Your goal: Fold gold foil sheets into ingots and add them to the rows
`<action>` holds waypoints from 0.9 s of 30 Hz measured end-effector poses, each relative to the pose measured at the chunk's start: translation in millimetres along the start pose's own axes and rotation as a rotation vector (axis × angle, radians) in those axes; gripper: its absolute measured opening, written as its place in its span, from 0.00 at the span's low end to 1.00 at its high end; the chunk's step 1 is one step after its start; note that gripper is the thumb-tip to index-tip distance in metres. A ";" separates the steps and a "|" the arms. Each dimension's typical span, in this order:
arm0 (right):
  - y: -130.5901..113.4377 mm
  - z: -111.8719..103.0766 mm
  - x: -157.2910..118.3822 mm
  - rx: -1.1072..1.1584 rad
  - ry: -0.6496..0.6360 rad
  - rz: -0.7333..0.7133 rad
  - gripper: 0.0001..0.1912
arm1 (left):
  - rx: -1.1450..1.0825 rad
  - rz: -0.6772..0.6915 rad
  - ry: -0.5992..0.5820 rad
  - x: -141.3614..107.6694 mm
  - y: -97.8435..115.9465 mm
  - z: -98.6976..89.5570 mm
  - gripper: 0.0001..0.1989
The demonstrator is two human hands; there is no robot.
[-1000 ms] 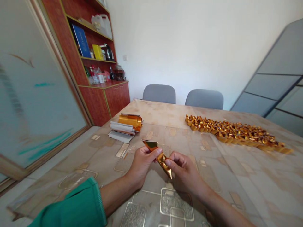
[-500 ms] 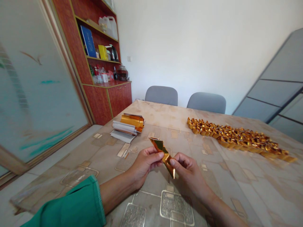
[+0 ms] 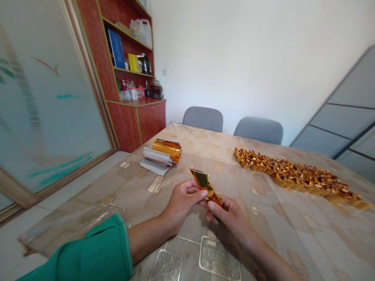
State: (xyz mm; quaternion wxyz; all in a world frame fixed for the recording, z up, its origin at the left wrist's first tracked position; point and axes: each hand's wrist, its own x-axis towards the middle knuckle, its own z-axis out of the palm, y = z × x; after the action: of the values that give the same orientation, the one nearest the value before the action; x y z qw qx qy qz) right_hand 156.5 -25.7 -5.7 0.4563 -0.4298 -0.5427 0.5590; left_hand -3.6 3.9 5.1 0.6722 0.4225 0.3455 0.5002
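Between my two hands is a piece of shiny gold foil paper [image 3: 201,179], partly folded, its pointed upper end sticking up and away from me. My left hand [image 3: 184,201] is closed, pinching the paper near its middle with thumb and fingers. Lower down, my right hand [image 3: 231,216] grips the near end; the thumb presses on top and the fingers hide that tip. Both hands are held just above the patterned tablecloth [image 3: 164,265].
A stack of gold and grey-white sheets [image 3: 166,150] lies beyond my left hand. Rows of folded gold foil pieces [image 3: 299,175] spread across the table's right side. Two grey chairs [image 3: 202,118] stand behind the far edge. A reddish cabinet [image 3: 150,121] is at the back left.
My right hand has closed further round the paper's near end, covering the tip that showed before. The paper's lower part looks more folded. The whole view has shifted slightly.
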 end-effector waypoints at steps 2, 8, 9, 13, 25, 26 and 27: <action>6.0 1.5 0.8 0.052 0.011 0.030 0.22 | -0.006 -0.013 -0.024 -1.1 -1.7 0.9 0.14; 15.0 3.4 1.1 0.133 0.054 0.104 0.22 | -0.012 0.024 0.051 0.7 2.2 -0.1 0.15; 15.6 3.6 1.0 0.142 0.056 0.106 0.22 | -0.008 0.034 0.071 1.4 3.8 -0.7 0.15; 14.3 2.9 -0.3 0.170 0.056 0.122 0.21 | -0.022 0.017 0.135 6.2 11.2 -5.8 0.16; -9.4 -28.7 -4.4 -0.552 -0.025 -0.480 0.31 | -0.186 -0.360 -0.037 -0.1 8.6 -8.0 0.16; -8.6 -30.0 -4.3 -0.583 -0.072 -0.507 0.30 | -0.180 -0.377 -0.062 -2.6 7.1 -6.8 0.16; -8.6 -31.0 -4.2 -0.605 -0.109 -0.529 0.28 | -0.172 -0.388 -0.082 -4.6 5.9 -6.1 0.16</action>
State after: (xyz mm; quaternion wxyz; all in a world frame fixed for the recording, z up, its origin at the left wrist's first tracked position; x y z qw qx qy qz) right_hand 187.9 -23.2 1.5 0.4078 -0.3601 -0.7979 0.2595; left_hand -12.5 1.7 8.2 0.8032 0.3089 0.3487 0.3714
